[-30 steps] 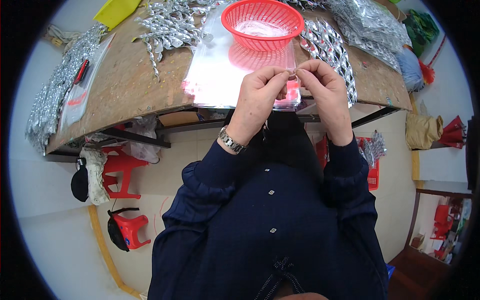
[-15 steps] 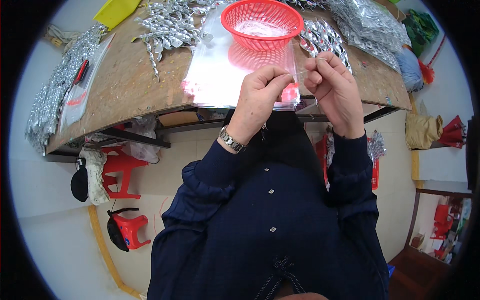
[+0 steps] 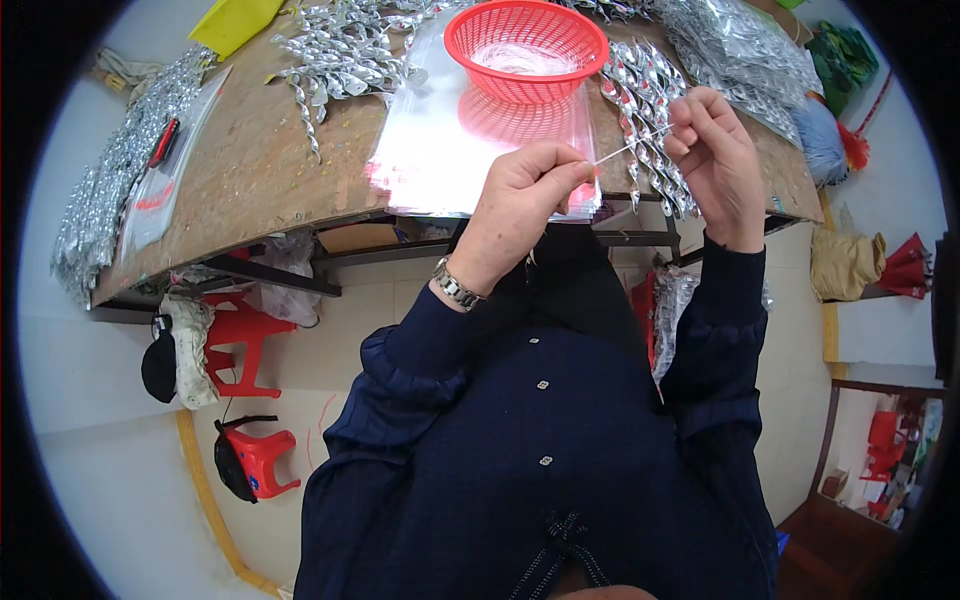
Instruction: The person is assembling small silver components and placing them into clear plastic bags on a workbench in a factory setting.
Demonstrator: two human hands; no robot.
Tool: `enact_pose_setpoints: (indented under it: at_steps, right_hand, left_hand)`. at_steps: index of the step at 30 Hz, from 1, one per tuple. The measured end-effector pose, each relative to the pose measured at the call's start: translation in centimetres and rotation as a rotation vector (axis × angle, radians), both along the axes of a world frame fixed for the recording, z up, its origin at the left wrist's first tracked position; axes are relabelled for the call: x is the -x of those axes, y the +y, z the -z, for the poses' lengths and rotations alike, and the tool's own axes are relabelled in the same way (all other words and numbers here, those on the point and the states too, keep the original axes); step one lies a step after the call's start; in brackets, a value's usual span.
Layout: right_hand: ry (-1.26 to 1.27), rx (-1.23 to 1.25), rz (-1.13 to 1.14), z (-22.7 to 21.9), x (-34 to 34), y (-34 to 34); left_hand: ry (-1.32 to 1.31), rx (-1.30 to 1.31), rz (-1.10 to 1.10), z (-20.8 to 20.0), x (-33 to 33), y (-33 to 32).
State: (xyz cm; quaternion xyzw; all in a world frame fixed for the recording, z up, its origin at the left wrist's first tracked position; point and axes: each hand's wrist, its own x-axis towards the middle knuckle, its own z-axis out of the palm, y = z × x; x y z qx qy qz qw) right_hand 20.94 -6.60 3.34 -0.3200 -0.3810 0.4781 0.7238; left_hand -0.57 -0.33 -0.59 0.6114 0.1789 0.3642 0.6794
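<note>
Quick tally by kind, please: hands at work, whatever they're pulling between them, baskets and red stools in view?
Hands: 2, left hand and right hand
Thin white strip stretched between them: 1
Red basket: 1
Red stools: 2
Total: 6

A round red plastic basket point(image 3: 527, 45) stood at the far edge of the brown wooden desk point(image 3: 250, 170). A flat yellow sheet point(image 3: 237, 18) lay at its far left corner. Two red plastic stools point(image 3: 245, 330) stood on the floor below its left edge.
</note>
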Motion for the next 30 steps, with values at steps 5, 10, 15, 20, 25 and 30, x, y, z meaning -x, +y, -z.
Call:
enact_pose_setpoints:
  at_steps: [5,10,15,20,25,30]
  right_hand:
    - [-0.086,0.029,-0.020,-0.7,2.9,0.2]
    - [-0.196,0.040,0.021,-1.8,4.3,-0.1]
    - [-0.274,0.055,0.030,-2.1,5.1,-0.2]
    - [-0.264,0.041,-0.011,-1.9,3.9,0.1]
    - [-0.191,-0.040,0.051,-1.8,-0.5,0.7]
    - [-0.286,-0.001,0.047,-1.2,-1.0,0.3]
  left_hand:
    - [-0.011,0.087,0.078,-0.4,-0.8,-0.5]
    - [-0.068,0.111,0.075,-2.1,-1.0,-0.9]
    - [-0.037,0.077,0.095,-3.1,-0.8,-0.7]
    - [-0.039,0.074,0.046,-2.5,-0.7,-0.9]
    - [-0.073,0.056,-0.016,-2.2,0.5,-0.8]
    - [-0.047,0.047,-0.040,-2.1,0.9,-0.2]
